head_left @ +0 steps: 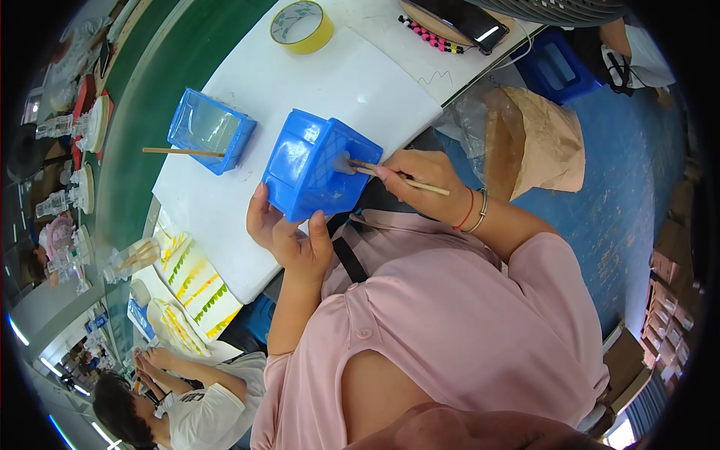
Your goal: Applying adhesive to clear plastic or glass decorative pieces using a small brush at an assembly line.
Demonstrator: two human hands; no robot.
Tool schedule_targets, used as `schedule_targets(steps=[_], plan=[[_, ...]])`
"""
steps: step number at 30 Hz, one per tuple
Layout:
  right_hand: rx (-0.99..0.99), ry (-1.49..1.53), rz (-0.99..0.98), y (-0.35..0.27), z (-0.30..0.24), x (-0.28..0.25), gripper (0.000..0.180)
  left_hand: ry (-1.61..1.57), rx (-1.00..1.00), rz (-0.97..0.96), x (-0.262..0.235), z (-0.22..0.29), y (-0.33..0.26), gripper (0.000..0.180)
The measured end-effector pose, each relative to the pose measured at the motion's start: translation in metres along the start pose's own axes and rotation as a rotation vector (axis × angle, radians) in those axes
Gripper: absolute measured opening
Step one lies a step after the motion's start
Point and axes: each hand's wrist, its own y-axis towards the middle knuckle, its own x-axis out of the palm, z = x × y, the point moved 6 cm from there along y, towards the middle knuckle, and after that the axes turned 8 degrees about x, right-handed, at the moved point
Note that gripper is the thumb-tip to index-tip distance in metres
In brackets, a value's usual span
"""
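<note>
My left hand point(291, 238) steadies a blue plastic bin point(291, 156) from below and the near side, its fingers against the wall. The bin is tipped so that its mouth faces right. In my right hand point(421, 178) is a thin wooden-handled stick point(429, 187), pinched between thumb and fingers. Its pale, soft-looking end reaches into the bin; whether it is a brush I cannot make out. A second blue bin point(245, 136) with a clear or watery inside stands to the left, and a thin wooden stick point(180, 151) rests across it.
Both bins are at the white tabletop point(360, 82). A yellow tape roll point(311, 41) stands at the far side. Beyond it lie a phone point(469, 22) and beads point(431, 36). Yellow-green painted sheets point(196, 281) are at left, near a co-worker point(202, 401). A paper bag point(551, 142) stands at right.
</note>
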Motion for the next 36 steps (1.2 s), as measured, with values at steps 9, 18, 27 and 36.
schedule_targets(steps=[9, 18, 27, 36], plan=[[0.047, 0.028, -0.095, -0.003, -0.003, 0.01, 0.014, 0.007, -0.033, 0.024, -0.002, -0.002, 0.004, 0.019], [0.365, 0.204, -0.093, -0.021, 0.013, 0.022, 0.021, 0.0, -0.096, 0.028, -0.002, -0.003, 0.005, 0.019], [0.792, 0.766, 0.009, -0.037, 0.039, 0.035, 0.022, -0.011, -0.064, 0.04, 0.003, 0.001, 0.01, 0.018], [0.863, 0.974, 0.094, -0.042, 0.038, 0.043, 0.023, 0.013, -0.076, 0.031, 0.002, -0.002, 0.009, 0.018]])
